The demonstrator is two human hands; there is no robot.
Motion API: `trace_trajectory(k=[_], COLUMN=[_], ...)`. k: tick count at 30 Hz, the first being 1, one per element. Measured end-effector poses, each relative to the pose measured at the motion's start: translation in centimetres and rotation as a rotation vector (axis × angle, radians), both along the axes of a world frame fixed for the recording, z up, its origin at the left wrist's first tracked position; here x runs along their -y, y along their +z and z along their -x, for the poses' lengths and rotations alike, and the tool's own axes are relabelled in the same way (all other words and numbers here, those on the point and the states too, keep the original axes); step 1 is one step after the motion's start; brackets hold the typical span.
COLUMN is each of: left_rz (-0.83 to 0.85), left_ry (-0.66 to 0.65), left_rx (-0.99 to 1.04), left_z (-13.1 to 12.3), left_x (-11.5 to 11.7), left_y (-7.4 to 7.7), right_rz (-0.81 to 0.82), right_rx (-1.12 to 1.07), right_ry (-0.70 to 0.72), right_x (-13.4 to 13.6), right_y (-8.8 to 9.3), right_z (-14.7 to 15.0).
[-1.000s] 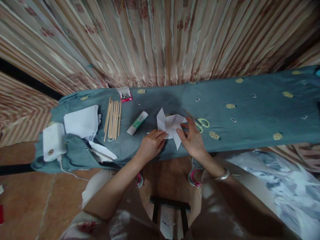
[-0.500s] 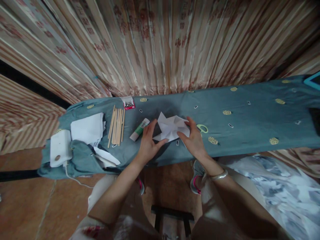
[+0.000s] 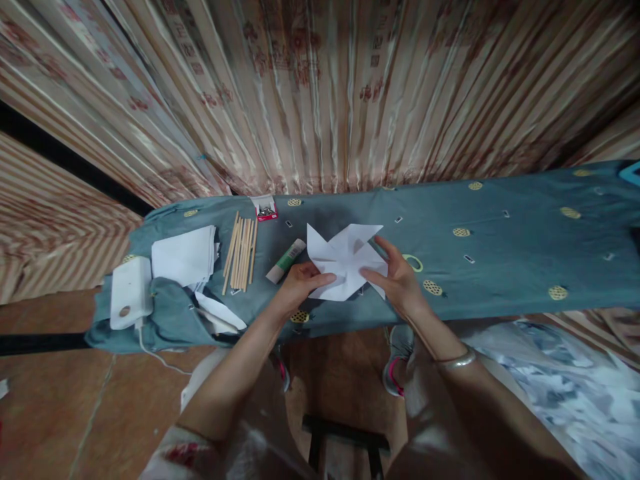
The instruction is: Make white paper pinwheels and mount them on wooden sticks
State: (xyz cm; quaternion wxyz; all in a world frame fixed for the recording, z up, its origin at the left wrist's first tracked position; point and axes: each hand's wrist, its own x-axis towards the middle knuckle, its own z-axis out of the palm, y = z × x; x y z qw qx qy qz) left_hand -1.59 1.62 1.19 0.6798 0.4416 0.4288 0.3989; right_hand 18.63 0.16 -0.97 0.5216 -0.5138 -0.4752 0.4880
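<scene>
The left hand [image 3: 301,285] and right hand [image 3: 401,280] pinch a white paper pinwheel [image 3: 347,259] at the table's [image 3: 520,273] middle. Left of it, the glue stick [image 3: 286,261] is too blurry to read. The right hand partly hides a green ring [image 3: 419,265].

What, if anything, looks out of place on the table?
At the left end, the teal cloth bunches up beside the white device, though fairly flat elsewhere, and loose paper pieces lie askew near the edge.
</scene>
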Motion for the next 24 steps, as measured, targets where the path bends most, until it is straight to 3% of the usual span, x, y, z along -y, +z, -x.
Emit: trace_trajectory(k=[5,13,24], left_rz=[-0.059,-0.051,-0.053], left_ry=[0.079,0.309,0.338], left_rx=[-0.091,-0.148,-0.136], left_z=[-0.1,-0.9,-0.9], left_x=[0.5,0.7,0.5], left_y=[-0.8,-1.4,-1.6], right_rz=[0.029,0.06,0.07], right_rx=[0.005,0.022,-0.007], right_ry=[0.074,0.098,0.095], right_x=[0.3,0.2,0.1], right_y=[0.7,0.1,0.3], right_z=[0.7,1.9,2.5])
